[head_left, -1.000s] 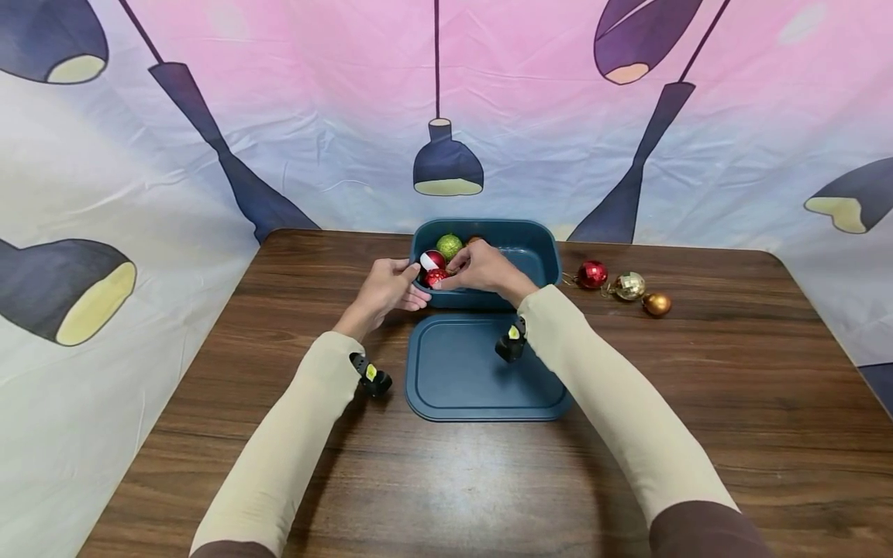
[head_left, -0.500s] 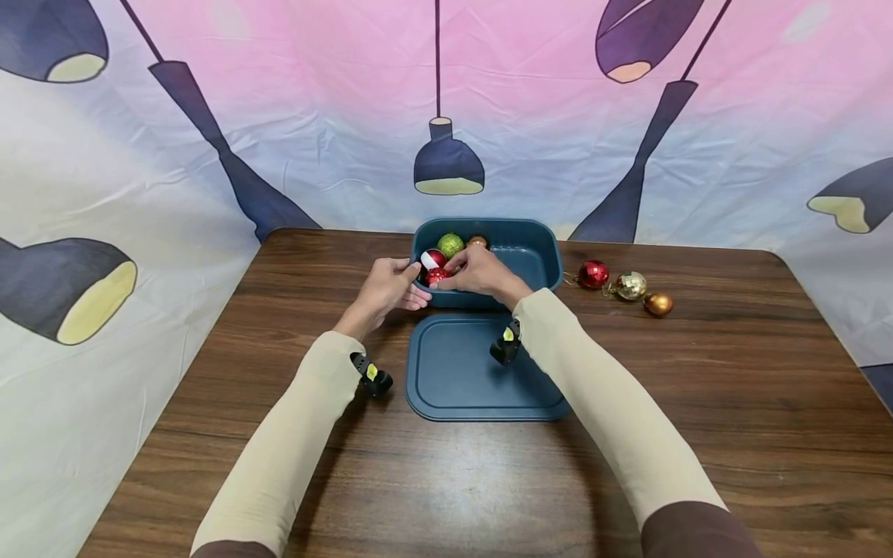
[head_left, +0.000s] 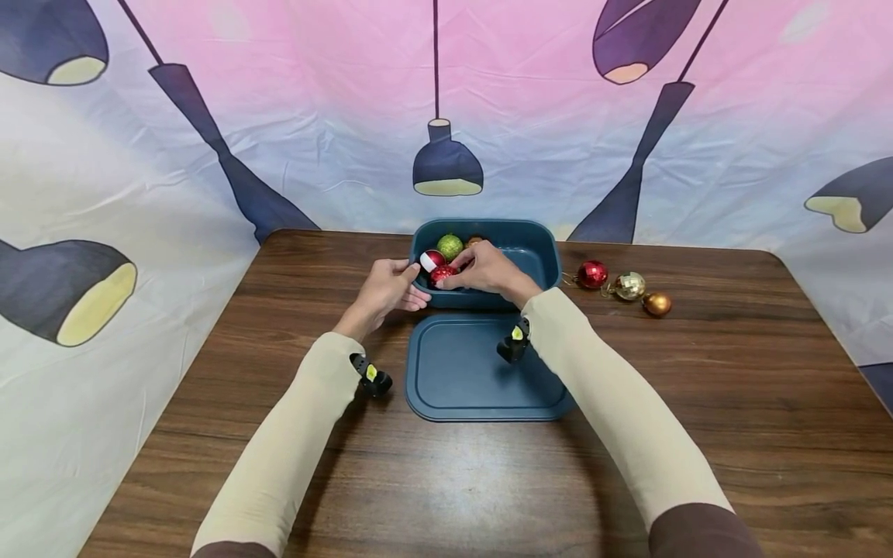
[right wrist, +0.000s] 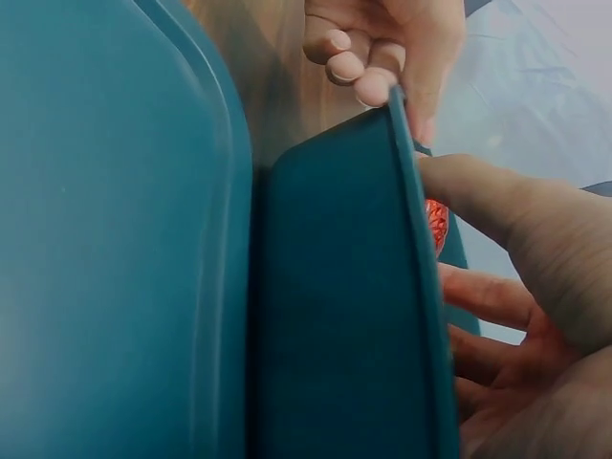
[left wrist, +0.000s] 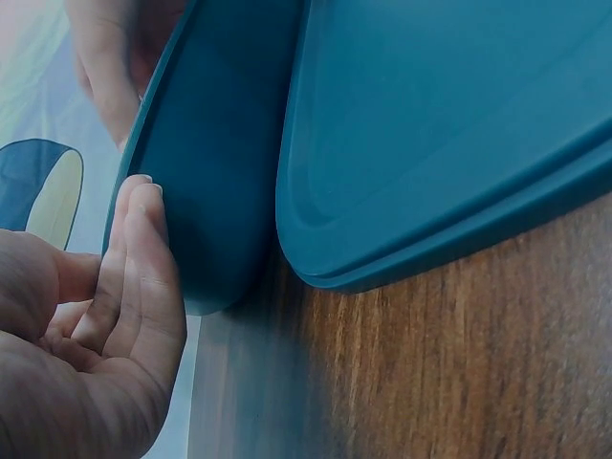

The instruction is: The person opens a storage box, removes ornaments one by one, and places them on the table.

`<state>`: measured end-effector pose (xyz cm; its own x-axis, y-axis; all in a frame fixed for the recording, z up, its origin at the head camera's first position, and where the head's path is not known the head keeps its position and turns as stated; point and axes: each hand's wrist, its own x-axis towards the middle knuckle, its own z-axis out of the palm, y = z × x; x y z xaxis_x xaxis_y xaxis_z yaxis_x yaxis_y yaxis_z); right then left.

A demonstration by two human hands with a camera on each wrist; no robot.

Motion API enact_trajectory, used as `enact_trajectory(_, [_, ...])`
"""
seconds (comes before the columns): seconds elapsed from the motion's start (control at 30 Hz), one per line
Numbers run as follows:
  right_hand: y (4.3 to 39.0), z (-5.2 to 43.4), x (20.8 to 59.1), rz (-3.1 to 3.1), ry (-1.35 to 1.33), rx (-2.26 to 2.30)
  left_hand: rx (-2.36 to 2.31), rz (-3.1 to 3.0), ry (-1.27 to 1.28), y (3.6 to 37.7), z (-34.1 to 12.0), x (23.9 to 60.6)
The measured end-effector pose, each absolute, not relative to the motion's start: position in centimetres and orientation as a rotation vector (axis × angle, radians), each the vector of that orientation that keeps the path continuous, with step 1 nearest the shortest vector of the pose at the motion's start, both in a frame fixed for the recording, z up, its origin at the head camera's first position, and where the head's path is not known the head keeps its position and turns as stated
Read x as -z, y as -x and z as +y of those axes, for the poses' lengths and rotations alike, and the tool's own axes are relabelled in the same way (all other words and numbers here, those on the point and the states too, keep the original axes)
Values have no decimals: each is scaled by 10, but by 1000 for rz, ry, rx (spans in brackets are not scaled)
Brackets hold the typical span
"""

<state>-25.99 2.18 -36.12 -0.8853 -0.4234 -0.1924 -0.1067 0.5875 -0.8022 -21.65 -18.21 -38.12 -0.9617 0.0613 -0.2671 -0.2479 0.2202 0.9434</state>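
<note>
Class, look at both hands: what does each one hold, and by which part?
The left hand grips the bin by its near-left rim. The right hand touches a red bauble inside; a real grip cannot be told.

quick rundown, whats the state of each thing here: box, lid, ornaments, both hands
teal box: open, upright on the table, ornaments inside
lid: off, flat on the table in front of the box
red glitter ornament: in the box, right hand's fingers on it
green ornament: resting in the box
three loose ornaments: on the table right of the box
left hand: holds the box's left corner
right hand: reaching into the box
</note>
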Motion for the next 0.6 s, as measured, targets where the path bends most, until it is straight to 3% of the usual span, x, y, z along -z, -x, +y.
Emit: enact_trajectory(0.6, [260, 57, 337, 2490, 404, 1200, -1807, 2257, 184, 216, -182, 382])
